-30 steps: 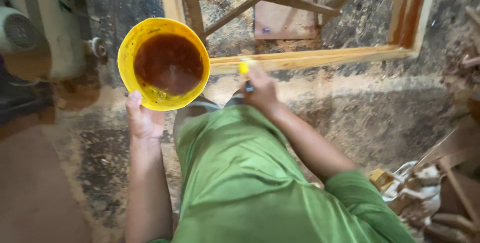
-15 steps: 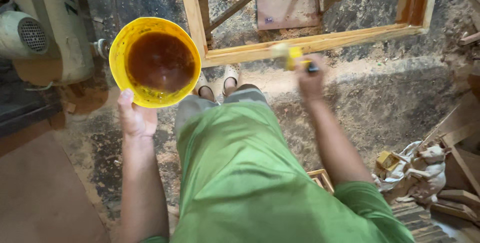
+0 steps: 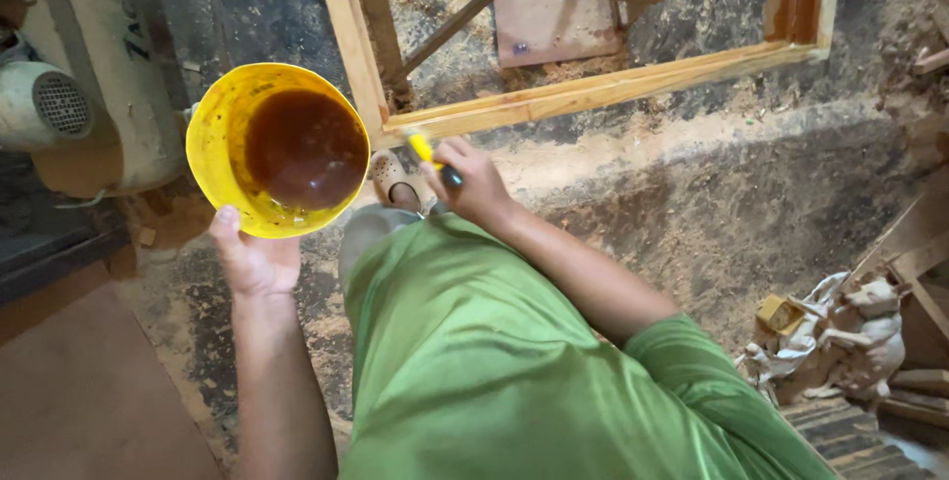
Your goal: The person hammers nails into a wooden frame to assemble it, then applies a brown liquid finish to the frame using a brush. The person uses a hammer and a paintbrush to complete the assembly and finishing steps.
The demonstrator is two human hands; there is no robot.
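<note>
The left hand (image 3: 252, 261) is cupping the round yellow plastic bucket (image 3: 219, 144) from beneath at about nine o'clock, fingers closed around its base. The bucket is holding a dark brown glossy liquid (image 3: 304, 149), and the rim is tilting slightly; a further tilt would likely be spilling stain onto the sawdust-strewn floor (image 3: 692, 193) or the green shirt (image 3: 514, 381). The right hand (image 3: 474, 181) is gripping a short brush with a yellow handle (image 3: 427, 154) tightly, its tip touching the pale wooden frame rail (image 3: 613, 89) at twelve o'clock. Pressing unevenly could be leaving streaks along the smooth planed wood. A sandalled foot (image 3: 392, 178) is standing just below the rail, where drips could be landing.
</note>
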